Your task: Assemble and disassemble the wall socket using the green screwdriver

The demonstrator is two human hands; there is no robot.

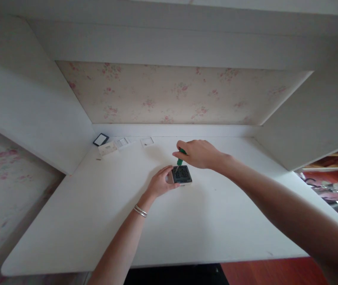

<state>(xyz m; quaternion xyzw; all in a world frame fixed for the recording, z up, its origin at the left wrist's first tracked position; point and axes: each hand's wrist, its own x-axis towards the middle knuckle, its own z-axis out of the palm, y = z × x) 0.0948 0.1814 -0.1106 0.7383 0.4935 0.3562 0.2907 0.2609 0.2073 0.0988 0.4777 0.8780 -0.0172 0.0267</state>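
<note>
A small white box-like device (pixel 182 174) with a dark circuit board on top lies on the white desk, near its middle. My left hand (pixel 161 182) grips the device from its left side, thumb at the near edge and fingers at the far edge. My right hand (pixel 198 153) is closed round the green handle of a screwdriver (pixel 180 161). The screwdriver stands nearly upright, its shaft slanting down to the left part of the board. Whether its tip sits in a screw is too small to tell.
On the desk (pixel 103 221), toward the back left, lie a dark-framed panel (pixel 100 139), a cream plate (pixel 107 148), a white frame (pixel 123 143) and another thin frame (pixel 147 141). White side panels and a low overhead board enclose the desk's back.
</note>
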